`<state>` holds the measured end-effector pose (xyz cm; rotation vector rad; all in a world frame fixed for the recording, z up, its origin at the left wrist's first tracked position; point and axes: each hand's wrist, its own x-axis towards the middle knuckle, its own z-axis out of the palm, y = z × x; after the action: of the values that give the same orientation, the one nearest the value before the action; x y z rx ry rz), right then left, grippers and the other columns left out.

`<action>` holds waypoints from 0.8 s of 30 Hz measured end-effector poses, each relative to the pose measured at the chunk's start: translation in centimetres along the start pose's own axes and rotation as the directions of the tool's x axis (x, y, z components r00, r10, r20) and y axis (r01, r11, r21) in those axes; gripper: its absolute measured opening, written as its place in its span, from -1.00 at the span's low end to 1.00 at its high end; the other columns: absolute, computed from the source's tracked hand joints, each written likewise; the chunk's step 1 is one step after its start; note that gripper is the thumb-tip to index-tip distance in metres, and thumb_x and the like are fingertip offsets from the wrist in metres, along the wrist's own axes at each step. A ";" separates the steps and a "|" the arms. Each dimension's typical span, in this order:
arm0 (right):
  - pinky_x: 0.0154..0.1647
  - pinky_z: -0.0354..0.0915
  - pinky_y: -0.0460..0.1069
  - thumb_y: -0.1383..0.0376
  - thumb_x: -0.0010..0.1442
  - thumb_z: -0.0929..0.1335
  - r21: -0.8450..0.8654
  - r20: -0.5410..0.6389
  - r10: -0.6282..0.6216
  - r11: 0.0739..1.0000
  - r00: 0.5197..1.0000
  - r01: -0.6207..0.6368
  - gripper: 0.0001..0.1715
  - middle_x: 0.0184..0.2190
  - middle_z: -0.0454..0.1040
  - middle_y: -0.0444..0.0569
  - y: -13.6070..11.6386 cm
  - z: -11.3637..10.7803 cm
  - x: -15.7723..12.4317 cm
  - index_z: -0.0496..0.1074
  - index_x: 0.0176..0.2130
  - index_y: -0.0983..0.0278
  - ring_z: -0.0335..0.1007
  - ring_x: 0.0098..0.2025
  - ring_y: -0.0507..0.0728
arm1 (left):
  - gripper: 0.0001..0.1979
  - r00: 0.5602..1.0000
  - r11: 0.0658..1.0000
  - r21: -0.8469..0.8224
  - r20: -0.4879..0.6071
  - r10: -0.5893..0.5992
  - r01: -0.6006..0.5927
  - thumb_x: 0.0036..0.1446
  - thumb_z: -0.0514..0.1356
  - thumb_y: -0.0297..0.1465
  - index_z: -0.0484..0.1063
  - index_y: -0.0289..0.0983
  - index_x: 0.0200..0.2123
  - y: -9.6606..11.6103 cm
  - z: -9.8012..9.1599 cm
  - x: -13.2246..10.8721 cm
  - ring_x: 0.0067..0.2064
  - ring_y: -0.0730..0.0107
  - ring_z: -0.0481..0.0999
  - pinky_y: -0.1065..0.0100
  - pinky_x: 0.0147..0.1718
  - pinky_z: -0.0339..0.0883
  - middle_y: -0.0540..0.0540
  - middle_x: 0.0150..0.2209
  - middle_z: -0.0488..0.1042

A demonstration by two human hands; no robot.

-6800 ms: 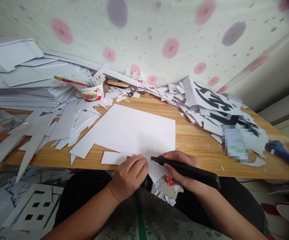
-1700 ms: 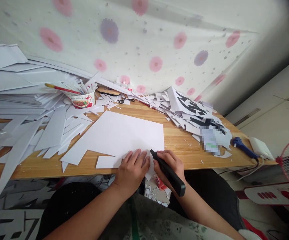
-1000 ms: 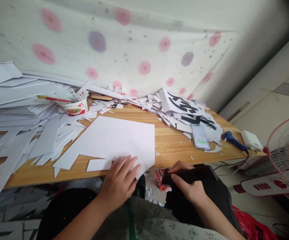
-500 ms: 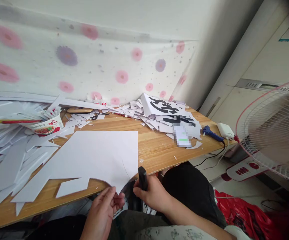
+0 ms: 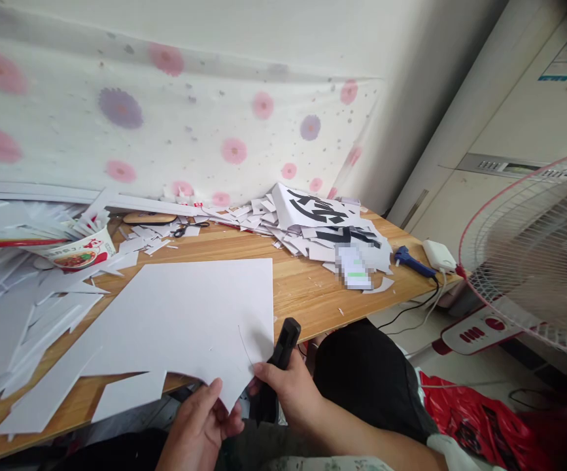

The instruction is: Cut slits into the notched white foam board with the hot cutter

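A large white foam board (image 5: 189, 314) lies on the wooden table, its pointed lower corner jutting past the front edge. My left hand (image 5: 199, 422) pinches that corner, thumb on top and fingers beneath. A thin curved line runs across the board near its right side, towards the corner. My right hand (image 5: 295, 389) is wrapped round a black-handled utility knife (image 5: 288, 340), handle up and tilted right, beside the board's right edge. The thumb is by the board's edge; the knife's blade cannot be seen.
White offcuts (image 5: 18, 327) are heaped at left around a paper noodle bowl (image 5: 84, 254). Scissors (image 5: 189, 227) lie at the back. More scraps, a printed sheet (image 5: 307, 209), a blurred phone (image 5: 355, 268) and a blue glue gun (image 5: 413, 260) are to the right. A fan (image 5: 533, 248) stands beside the table.
The board has come slightly nearer me, its corner lower. My right hand has moved a little right and down, and the knife handle now leans right instead of standing nearly upright.
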<state>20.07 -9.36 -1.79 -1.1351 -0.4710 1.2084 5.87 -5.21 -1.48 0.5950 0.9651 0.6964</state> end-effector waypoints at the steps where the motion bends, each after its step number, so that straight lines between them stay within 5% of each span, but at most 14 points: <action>1: -0.53 0.23 -0.07 0.12 -0.17 0.53 -0.007 -0.008 0.006 1.000 1.000 -0.006 -0.61 -0.67 0.43 -0.11 0.1 0.1 0.0 0.39 -0.50 0.33 0.30 -0.63 0.02 | -0.47 1.000 1.000 -0.027 -0.029 0.008 -0.009 -0.40 0.53 -0.09 0.48 -0.22 -0.36 0.2 0.1 0.2 -0.39 0.30 0.47 0.37 -0.49 0.44 -0.02 -0.38 0.55; 8: -0.66 0.15 -0.09 0.21 -0.22 0.47 -0.006 -0.062 0.051 0.999 0.997 -0.051 -0.73 -0.75 0.36 -0.15 0.0 0.1 -0.2 0.36 -0.55 0.31 0.24 -0.71 0.02 | -0.57 0.993 0.993 -0.021 -0.045 0.113 -0.114 -0.31 0.51 -0.20 0.49 -0.26 -0.38 1.5 1.1 0.5 -0.29 0.24 0.55 0.46 -0.51 0.38 -0.03 -0.37 0.57; 19: -0.55 0.27 -0.03 0.11 -0.12 0.49 -0.135 -0.074 -0.044 0.990 0.996 0.034 -0.65 -0.71 0.39 -0.11 1.0 -0.6 -1.4 0.35 -0.57 0.28 0.33 -0.63 0.07 | -0.67 0.962 0.986 -0.076 0.221 0.162 -0.148 -0.09 0.37 -0.32 0.44 -0.27 -0.23 0.6 0.5 -0.9 -0.25 0.24 0.56 0.36 -0.34 0.39 -0.09 -0.29 0.57; 24: -0.57 0.22 -0.04 0.11 -0.07 0.49 -0.209 -0.073 -0.088 0.975 0.993 0.071 -0.62 -0.71 0.37 -0.11 2.0 -1.0 -1.2 0.34 -0.60 0.29 0.27 -0.63 0.05 | -0.40 0.910 0.989 -0.057 0.386 0.149 -0.138 -0.26 0.35 -0.49 0.38 -0.23 -0.04 -0.1 -1.1 -0.7 -0.08 0.20 0.53 0.32 -0.15 0.39 -0.08 -0.13 0.55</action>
<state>19.51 -11.05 -3.64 -1.3246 -0.5839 1.0566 4.60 -5.62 -1.66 0.7527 0.5424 0.6879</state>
